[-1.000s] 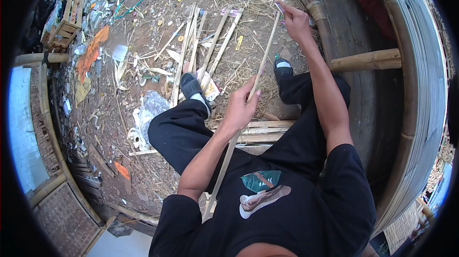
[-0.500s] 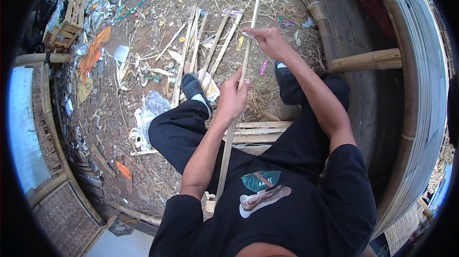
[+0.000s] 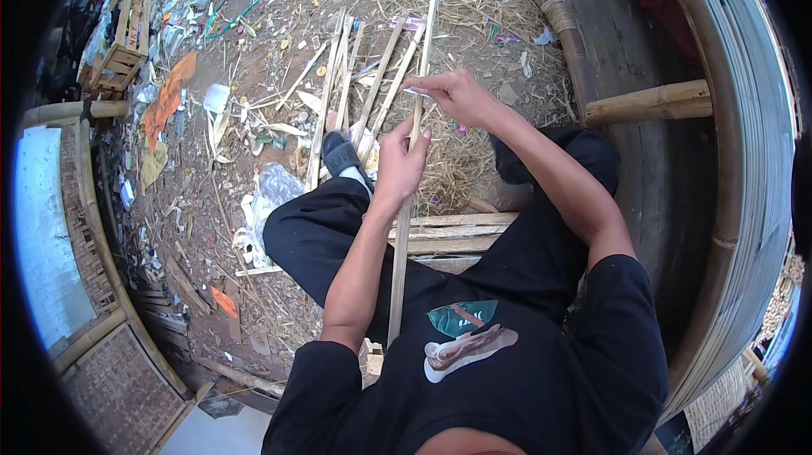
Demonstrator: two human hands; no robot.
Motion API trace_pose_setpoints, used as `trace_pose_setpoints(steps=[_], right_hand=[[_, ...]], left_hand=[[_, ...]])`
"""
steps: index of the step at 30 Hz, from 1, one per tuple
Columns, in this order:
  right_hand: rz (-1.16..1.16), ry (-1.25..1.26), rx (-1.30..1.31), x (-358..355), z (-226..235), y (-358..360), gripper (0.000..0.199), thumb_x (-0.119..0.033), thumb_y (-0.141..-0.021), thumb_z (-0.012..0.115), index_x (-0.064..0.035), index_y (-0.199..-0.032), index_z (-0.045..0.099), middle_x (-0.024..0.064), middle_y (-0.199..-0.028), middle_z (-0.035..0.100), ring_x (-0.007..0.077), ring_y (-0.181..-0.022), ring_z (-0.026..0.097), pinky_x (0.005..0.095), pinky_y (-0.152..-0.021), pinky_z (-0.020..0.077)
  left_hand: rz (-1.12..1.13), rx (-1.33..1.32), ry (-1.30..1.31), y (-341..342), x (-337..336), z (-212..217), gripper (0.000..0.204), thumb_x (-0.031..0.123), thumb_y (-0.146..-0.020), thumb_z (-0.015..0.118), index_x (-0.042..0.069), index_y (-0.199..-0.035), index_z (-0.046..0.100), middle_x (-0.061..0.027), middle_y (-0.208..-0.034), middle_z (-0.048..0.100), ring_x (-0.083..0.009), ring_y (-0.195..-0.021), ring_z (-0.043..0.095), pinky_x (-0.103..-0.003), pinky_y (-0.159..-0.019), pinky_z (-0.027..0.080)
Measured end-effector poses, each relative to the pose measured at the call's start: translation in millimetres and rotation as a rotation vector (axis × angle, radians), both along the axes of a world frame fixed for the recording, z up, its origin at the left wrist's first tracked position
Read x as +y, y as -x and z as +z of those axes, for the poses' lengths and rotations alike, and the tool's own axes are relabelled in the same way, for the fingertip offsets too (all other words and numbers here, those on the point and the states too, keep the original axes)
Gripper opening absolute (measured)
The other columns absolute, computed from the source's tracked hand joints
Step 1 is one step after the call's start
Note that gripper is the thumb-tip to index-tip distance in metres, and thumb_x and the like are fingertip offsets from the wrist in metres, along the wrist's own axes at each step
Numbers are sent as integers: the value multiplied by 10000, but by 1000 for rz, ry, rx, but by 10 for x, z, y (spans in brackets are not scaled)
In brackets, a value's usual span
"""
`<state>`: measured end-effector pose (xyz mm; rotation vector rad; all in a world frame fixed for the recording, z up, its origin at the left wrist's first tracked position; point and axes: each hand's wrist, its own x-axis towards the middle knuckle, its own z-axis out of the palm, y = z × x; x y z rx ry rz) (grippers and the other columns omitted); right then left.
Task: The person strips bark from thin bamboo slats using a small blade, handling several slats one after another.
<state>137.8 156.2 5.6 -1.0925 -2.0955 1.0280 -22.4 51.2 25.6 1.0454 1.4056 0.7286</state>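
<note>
Left hand (image 3: 401, 166) wrapped round the long wooden strip (image 3: 401, 243), thumb up along its right side, and across comes the right hand (image 3: 459, 100), fingers curled on a small shiny piece (image 3: 417, 90), forefinger stretched out over the wood! It looks like a blade, though too little of it shows to be sure. The strip slants up from the lap, between the knees, its far end out over the littered ground (image 3: 279, 83).

And what a shift in the last second! The right hand was away up near the far end; now it has slid down to just above the left, while the strip's top has swung leftward. That puts both hands on one short stretch, the left steadying, it seems, as the right works its edge. More loose strips (image 3: 328, 100) lie ahead, beside the dark sandal (image 3: 340, 152).

Any writing? Pale letters sit on the green print (image 3: 461, 318) of the black shirt (image 3: 524, 387), too small to make out surely. The purple wrapper (image 3: 414, 24) beyond gives nothing readable.
</note>
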Motion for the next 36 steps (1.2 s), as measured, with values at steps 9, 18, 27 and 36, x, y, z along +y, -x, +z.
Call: trace_pose_setpoints(steps=[9, 18, 27, 36], right_hand=[[-6, 301, 196, 62, 157, -5, 285, -140, -958, 558, -156, -1222, 663, -40, -615, 468, 67, -575, 407, 254, -544, 365], [-116, 356, 57, 123, 88, -161, 307, -260, -954, 594, -58, -1176, 663, -6, -703, 575, 73, -643, 517, 242, -585, 422], [-89, -42, -153, 237, -3, -227, 362, -276, -895, 651, -59, -1184, 656, 111, -831, 688, 178, -737, 654, 313, -696, 507], [-516, 237, 439, 584, 275, -299, 310, -142, -973, 539, -144, -1270, 628, -16, -683, 602, 25, -551, 476, 237, -506, 395]], left_hand=[[80, -87, -40, -41, 73, 30, 343, 111, -954, 559, -7, -1276, 567, 71, -611, 445, -20, -532, 345, -239, -466, 280], [196, -123, -28, 291, 212, 300, 349, 146, -974, 561, 14, -1295, 531, 85, -603, 413, -5, -456, 345, -202, -389, 247], [148, -189, 80, 308, 170, 384, 312, 270, -1011, 505, 18, -1188, 558, 45, -560, 421, -41, -388, 369, -195, -361, 321], [35, -340, 224, 112, 19, 282, 509, 468, -1020, 396, 58, -751, 534, -20, -572, 496, -98, -396, 457, -230, -409, 433]])
